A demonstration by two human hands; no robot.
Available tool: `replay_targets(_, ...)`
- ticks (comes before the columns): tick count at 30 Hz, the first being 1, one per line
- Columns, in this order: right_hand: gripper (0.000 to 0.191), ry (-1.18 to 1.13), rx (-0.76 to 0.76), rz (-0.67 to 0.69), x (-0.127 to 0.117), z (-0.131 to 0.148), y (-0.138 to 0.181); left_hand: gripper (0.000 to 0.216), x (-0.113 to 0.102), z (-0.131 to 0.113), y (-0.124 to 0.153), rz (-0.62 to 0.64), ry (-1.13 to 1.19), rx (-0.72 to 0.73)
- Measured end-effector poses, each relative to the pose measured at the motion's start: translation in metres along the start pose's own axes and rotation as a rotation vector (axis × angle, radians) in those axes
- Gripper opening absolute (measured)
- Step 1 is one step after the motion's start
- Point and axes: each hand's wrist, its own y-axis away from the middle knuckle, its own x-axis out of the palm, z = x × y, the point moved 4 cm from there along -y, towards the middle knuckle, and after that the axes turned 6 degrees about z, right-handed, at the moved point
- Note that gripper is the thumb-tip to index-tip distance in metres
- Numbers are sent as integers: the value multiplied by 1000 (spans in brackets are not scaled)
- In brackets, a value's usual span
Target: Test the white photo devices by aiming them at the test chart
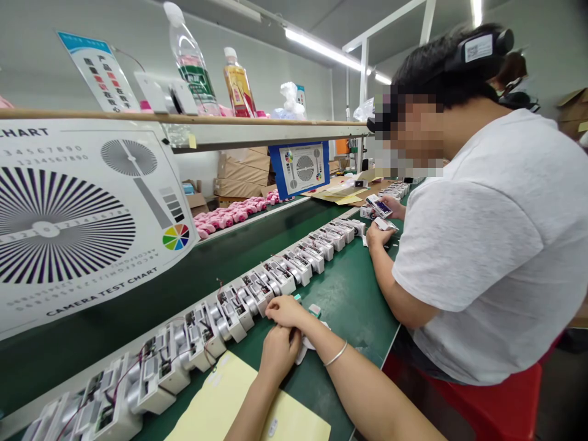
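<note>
My right hand (288,311), with a bracelet on its wrist, rests partly over my left hand (278,352) at the near side of the row of units. Its fingers curl together beside the white box-shaped housings (257,293), which show open tops, circuit boards and thin wires. My left hand is closed too, its fingertips mostly hidden. What either hand holds, if anything, I cannot make out. Just behind my hands lie a small teal-and-white piece (315,310) and a crumpled white piece (302,352), partly covered by my hands.
Yellow sheets (229,398) lie by my left forearm on the green bench (342,300). A co-worker (482,245) sits close on the right, holding a small device (379,207). Camera test charts (68,226) hang from the shelf (275,131); pink items (239,213) lie behind.
</note>
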Motion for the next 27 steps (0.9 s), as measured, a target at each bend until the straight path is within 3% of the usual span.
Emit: replay_targets(27, 21, 18, 0, 21, 1, 0, 0, 25, -1, -2, 1, 14, -42, -12)
